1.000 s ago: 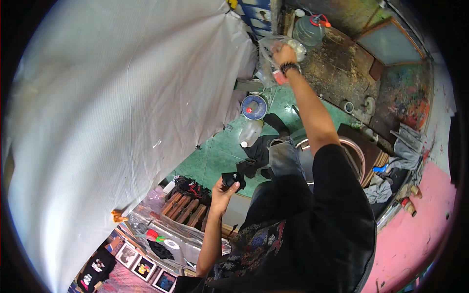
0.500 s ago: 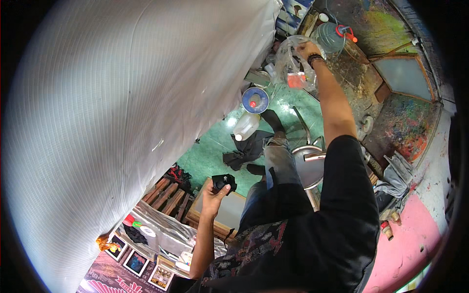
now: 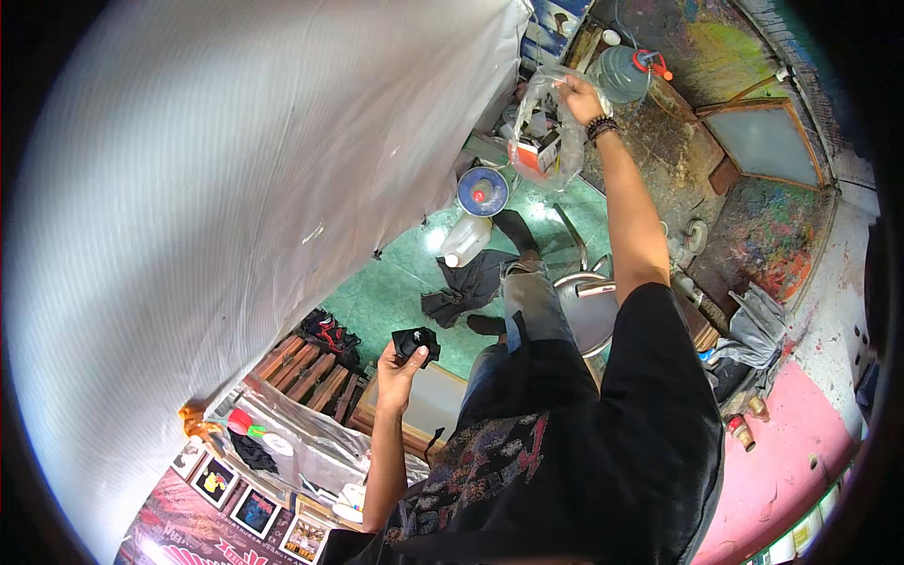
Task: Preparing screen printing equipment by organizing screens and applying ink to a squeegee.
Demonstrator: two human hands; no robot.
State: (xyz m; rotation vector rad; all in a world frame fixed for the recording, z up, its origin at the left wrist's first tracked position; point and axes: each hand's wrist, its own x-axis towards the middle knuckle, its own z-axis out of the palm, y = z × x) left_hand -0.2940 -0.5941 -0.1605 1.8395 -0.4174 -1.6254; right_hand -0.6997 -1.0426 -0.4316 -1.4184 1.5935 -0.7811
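Head view: the right hand (image 3: 579, 97) is stretched far out and up, its grip pinched closed on the top edge of a clear plastic bag (image 3: 546, 141), which hangs free in the air below the fingers. Inside the bag sits a small box with an orange side (image 3: 539, 153), low in the bag; what else is in there is too blurred to tell. A dark beaded band circles the right wrist. Just beyond the hand stands a large water bottle with a red cap (image 3: 626, 73).

The left hand (image 3: 400, 372) is held near the body, its grip closed around a small black object (image 3: 416, 342), whose kind I cannot make out. Below, on the green floor (image 3: 395, 282), lie a white plastic jug (image 3: 466, 240), a blue round lid (image 3: 483, 190) and a dark cloth (image 3: 466, 292), all well apart from both hands.

Judging from this, the step in hand is lifting the bag clear. Any next move calls for a steady pinch, since the box weighs the thin plastic down, and for the occupied left hand to stay out of the way.
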